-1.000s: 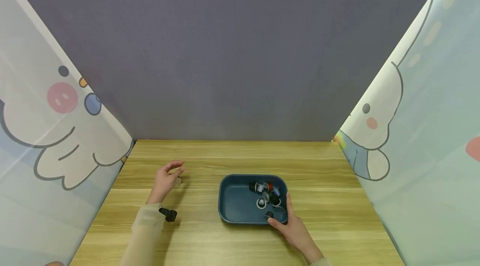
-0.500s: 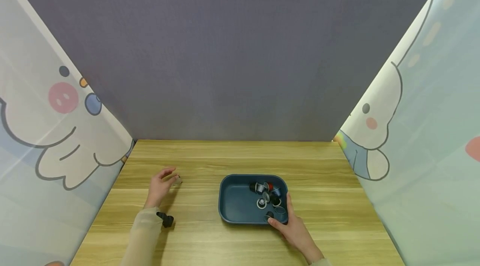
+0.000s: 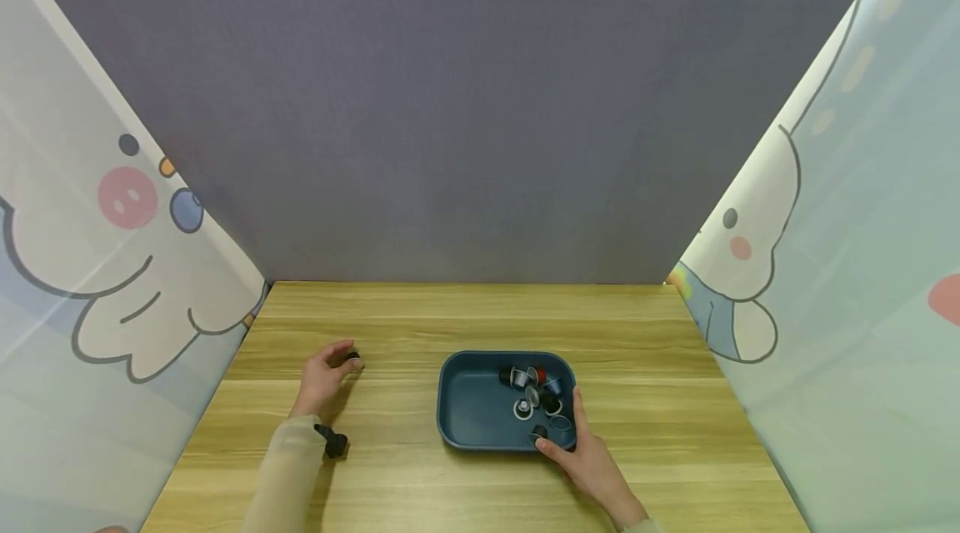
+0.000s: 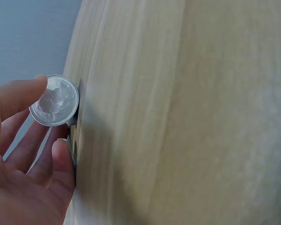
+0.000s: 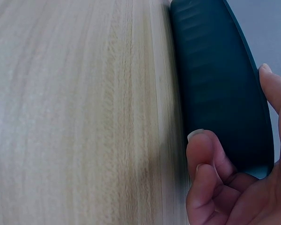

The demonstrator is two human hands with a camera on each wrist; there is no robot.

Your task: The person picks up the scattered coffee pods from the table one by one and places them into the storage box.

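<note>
My left hand (image 3: 322,380) is low over the left part of the table. Between its thumb and fingers it pinches a coffee capsule (image 4: 55,101), whose round silver lid looks dented in the left wrist view. In the head view only a small dark part of that capsule shows. At the near right corner of a dark blue tray (image 3: 480,444), my right hand (image 3: 594,466) grips the rim, thumb over the edge and other fingers along the outer wall. The right wrist view shows the tray's wall (image 5: 220,84) beside curled fingers.
Several coffee capsules (image 3: 551,402), black, silver, red and blue, lie loosely in the right half of the tray. The wooden table (image 3: 405,483) runs back to a grey panel (image 3: 465,141), with printed cloths (image 3: 847,266) at both sides.
The left hand has come down and slightly left onto the capsule, and its thumb and fingers have closed on it. The right hand and the tray stay in place.
</note>
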